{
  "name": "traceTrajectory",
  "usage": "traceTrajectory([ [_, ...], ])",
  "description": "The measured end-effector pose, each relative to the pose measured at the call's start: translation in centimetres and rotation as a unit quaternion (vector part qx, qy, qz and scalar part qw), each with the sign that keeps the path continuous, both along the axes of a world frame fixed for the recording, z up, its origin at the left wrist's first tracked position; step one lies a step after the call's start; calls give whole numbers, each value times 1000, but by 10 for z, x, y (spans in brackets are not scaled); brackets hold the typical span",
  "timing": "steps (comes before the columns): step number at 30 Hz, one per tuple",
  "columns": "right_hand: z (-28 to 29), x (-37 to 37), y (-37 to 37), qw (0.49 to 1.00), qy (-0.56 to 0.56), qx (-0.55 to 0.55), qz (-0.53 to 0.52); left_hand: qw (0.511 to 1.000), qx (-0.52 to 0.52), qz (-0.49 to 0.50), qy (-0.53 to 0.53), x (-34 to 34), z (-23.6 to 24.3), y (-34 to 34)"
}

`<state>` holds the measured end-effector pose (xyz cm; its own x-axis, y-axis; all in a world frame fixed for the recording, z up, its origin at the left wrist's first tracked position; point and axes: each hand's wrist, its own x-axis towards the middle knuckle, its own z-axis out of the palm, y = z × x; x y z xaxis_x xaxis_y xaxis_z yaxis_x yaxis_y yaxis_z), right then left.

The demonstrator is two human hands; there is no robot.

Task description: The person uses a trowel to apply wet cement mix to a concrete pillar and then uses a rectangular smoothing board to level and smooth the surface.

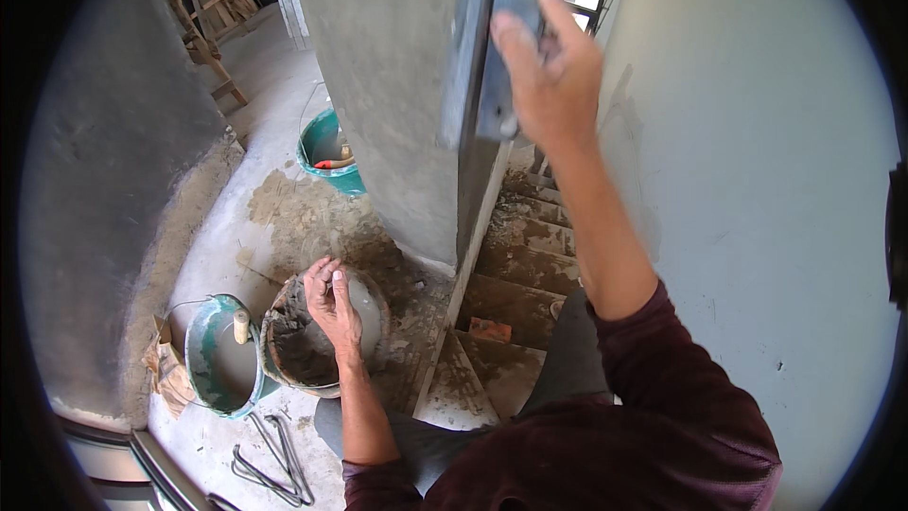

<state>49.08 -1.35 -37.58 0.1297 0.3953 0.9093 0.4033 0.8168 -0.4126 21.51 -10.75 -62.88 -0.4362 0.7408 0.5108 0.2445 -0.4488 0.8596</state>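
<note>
My right hand [547,61] is raised high and grips a flat metal trowel [470,38] held upright against the corner edge of a grey plastered pillar [397,85]. My left hand [331,303] reaches down into a dirty round pan of wet grey mortar [293,345] on the floor, its fingers curled over the mix. Whether the left hand holds any mortar cannot be made out. Both sleeves are dark maroon.
A green bucket [216,360] with a wooden-handled tool stands left of the pan, and another green bucket [326,147] sits behind the pillar. Bent metal rods [274,464] lie near my feet. Mortar-stained steps [515,265] descend at the right beside a pale wall [757,180].
</note>
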Motion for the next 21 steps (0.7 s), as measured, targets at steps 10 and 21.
traceTrajectory([
  [10, -26, 19, -24, 978, -96, -168, -77, 1000, -2, -8, 29, -4, -19, -1],
  [21, -90, 32, 18, 985, 37, -171, 5, 1000, 9, -15, 14, 5, -21, 10],
])
